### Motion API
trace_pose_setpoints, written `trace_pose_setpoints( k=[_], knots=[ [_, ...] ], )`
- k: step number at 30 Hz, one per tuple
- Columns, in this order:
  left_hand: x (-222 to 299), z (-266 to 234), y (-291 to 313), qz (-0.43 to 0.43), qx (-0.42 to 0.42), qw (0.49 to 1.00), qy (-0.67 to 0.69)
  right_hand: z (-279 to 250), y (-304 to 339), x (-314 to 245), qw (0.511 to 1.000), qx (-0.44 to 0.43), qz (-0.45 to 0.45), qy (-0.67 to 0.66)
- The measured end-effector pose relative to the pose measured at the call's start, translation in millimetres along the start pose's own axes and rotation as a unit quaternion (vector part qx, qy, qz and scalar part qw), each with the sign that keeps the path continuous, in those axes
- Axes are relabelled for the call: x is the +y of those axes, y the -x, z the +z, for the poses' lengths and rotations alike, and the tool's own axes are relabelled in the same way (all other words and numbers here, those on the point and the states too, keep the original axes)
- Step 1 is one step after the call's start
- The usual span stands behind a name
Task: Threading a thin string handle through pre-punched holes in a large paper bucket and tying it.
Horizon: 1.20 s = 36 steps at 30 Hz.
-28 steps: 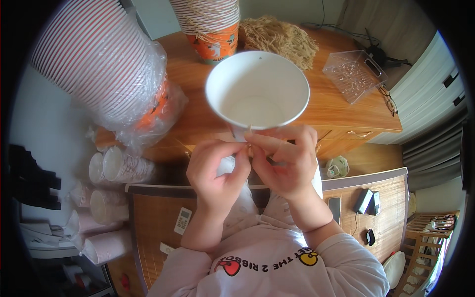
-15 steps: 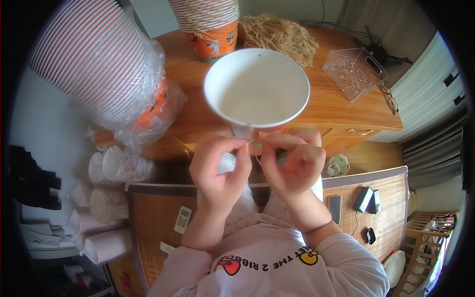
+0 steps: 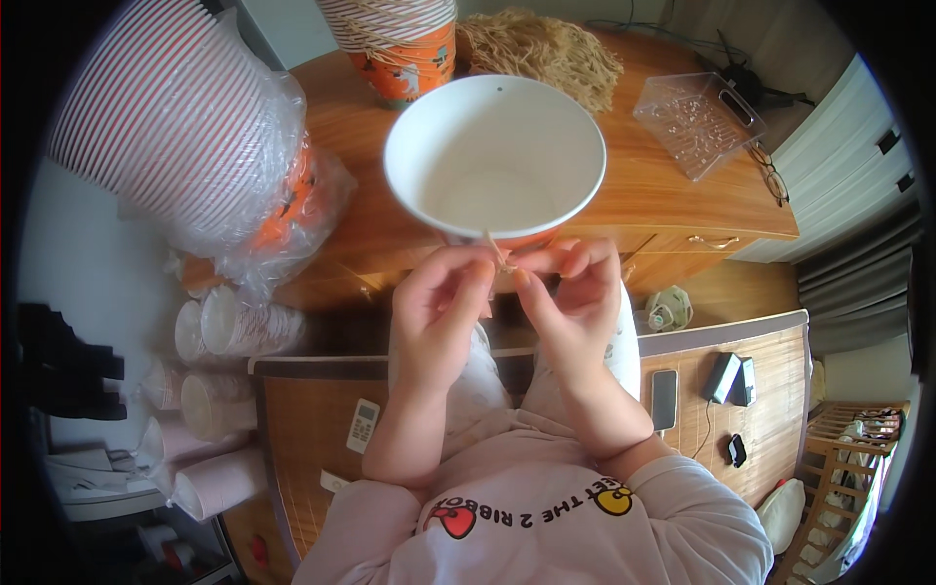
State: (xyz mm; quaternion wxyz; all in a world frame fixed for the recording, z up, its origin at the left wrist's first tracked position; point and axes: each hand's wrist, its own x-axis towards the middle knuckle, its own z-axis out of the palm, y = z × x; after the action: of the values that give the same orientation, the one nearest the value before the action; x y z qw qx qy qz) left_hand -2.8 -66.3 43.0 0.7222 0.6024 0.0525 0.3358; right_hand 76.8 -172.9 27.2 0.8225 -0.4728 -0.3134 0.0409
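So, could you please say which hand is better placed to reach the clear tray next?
Probably the right hand: the clear tray lies toward that side, farther from the left hand.

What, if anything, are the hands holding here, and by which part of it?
A thin tan cord. The left hand and right hand pinch it just below its upward-pointing end; finer detail is too small to tell.

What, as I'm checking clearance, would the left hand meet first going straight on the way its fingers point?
The left hand would probably meet the right hand, beyond the tan cord; depth is unclear.
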Motion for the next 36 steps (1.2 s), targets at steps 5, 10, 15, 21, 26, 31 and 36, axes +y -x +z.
trace_pose_setpoints(
  k=[5,10,15,21,26,31,36],
  knots=[
    [-4,4,-1,-0.008,0.007,1.000,-0.006,-1,-1,10,1.000,0.007,-0.002,0.015],
    [-11,-1,-1,-0.018,0.001,0.999,-0.041,-2,1,16,1.000,0.015,0.006,0.010],
    [-18,-6,-2,-0.010,-0.008,0.999,-0.052,-5,2,20,0.999,0.009,0.018,0.038],
    [-15,-4,-3,0.000,0.001,0.998,-0.057,-6,4,18,0.999,0.001,0.011,0.031],
    [-13,-9,0,0.039,-0.006,0.998,-0.052,-9,3,10,1.000,-0.011,-0.012,0.013],
    [-17,-2,6,0.254,0.048,0.950,-0.174,-10,1,-1,0.999,-0.030,-0.028,0.002],
    [-9,-1,2,0.356,0.037,0.889,-0.287,-8,-2,-9,0.996,-0.051,-0.075,0.027]
  ],
)
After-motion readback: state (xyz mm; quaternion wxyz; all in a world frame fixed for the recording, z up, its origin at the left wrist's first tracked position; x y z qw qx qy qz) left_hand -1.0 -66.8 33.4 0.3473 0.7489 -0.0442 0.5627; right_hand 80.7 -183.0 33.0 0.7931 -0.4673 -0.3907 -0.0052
